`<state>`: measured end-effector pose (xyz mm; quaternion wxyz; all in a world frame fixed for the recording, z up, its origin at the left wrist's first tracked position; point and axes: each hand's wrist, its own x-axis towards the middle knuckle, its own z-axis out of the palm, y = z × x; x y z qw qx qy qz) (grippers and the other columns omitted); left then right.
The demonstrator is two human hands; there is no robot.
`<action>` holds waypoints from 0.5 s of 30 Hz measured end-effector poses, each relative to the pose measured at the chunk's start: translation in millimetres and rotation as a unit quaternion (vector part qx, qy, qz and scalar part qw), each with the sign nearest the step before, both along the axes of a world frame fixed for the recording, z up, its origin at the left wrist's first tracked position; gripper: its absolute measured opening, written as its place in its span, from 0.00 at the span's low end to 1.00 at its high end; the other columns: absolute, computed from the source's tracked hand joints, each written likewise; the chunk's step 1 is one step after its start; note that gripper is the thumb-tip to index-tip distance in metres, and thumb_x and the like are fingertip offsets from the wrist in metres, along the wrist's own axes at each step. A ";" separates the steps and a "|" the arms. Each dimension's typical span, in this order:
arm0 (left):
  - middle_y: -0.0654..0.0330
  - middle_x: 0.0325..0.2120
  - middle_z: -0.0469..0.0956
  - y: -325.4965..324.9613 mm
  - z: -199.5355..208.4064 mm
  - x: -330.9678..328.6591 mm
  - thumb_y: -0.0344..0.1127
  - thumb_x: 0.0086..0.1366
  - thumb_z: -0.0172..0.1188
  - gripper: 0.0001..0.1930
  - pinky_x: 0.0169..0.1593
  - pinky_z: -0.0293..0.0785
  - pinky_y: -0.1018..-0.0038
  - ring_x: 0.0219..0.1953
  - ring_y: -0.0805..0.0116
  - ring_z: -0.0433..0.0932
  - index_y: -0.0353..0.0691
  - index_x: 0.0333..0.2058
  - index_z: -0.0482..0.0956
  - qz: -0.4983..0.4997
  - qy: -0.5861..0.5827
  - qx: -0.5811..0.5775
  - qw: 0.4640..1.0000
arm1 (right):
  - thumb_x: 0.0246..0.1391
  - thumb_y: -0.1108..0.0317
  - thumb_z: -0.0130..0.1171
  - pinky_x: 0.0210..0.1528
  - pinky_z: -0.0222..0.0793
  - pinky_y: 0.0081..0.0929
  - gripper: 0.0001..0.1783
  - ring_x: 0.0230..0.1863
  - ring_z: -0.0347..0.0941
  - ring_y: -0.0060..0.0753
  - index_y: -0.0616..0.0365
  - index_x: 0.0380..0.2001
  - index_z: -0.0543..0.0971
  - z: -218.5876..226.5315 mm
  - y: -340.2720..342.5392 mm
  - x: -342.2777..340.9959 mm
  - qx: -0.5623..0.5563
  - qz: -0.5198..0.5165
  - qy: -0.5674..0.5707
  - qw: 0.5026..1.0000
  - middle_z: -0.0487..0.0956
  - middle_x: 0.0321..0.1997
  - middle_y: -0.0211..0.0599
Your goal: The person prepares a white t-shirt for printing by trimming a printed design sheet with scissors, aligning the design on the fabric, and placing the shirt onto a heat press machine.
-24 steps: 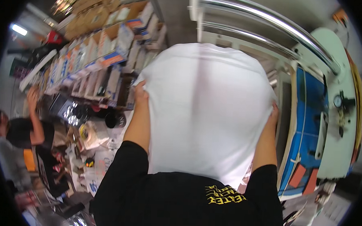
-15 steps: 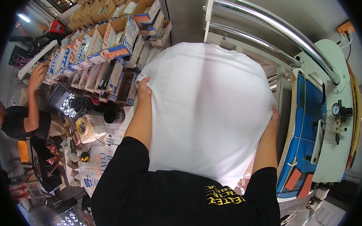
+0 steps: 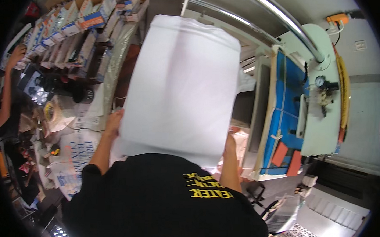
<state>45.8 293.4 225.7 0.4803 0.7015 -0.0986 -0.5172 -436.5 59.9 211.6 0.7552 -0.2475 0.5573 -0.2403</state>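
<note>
A white T-shirt [image 3: 183, 84] is spread in front of me, its neckline at the far end and a sleeve hanging off the right side. It looks taut and nearly rectangular, as if over a flat board, which the cloth hides. At the shirt's near left edge, my left hand [image 3: 114, 123] is closed on the fabric, its fingertips partly behind it. My right hand [image 3: 230, 143] grips the near right edge, with most of its fingers hidden by the cloth.
To the right stands a pale green machine [image 3: 321, 128] with a pressure gauge [image 3: 319, 82], beside a blue panel [image 3: 280, 93]. Chrome bars [image 3: 287, 23] cross behind the shirt. Boxes [image 3: 92, 21] fill the left rack. Another person's arm [image 3: 7, 81] reaches there at far left.
Both hands have come down the shirt's sides toward me. The shirt has gone from a wide, rounded spread to a flatter, narrower rectangle. My view has shifted to the right.
</note>
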 end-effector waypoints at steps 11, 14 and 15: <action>0.60 0.39 0.81 69.2 -38.8 35.0 0.46 0.68 0.59 0.18 0.50 0.77 0.68 0.41 0.68 0.80 0.37 0.45 0.78 -0.033 0.126 -0.100 0.986 | 0.63 0.64 0.57 0.50 0.74 0.36 0.16 0.44 0.78 0.35 0.64 0.48 0.76 5.9 19.0 -53.1 0.016 -0.038 -0.125 0.991 0.81 0.44 0.40; 0.57 0.41 0.81 85.2 27.8 49.1 0.41 0.70 0.55 0.15 0.48 0.80 0.68 0.43 0.65 0.82 0.35 0.46 0.76 -0.003 0.121 -0.122 0.985 | 0.62 0.67 0.57 0.47 0.73 0.31 0.10 0.41 0.76 0.30 0.59 0.44 0.78 -23.2 39.0 -74.5 -0.027 -0.043 -0.109 0.993 0.81 0.40 0.33; 0.58 0.41 0.81 87.8 44.9 40.6 0.40 0.71 0.54 0.14 0.47 0.80 0.71 0.42 0.67 0.82 0.35 0.46 0.76 0.025 0.064 -0.087 0.994 | 0.62 0.68 0.57 0.47 0.73 0.29 0.09 0.41 0.76 0.29 0.58 0.43 0.78 -27.9 45.1 -69.8 -0.034 -0.039 -0.108 0.993 0.81 0.39 0.31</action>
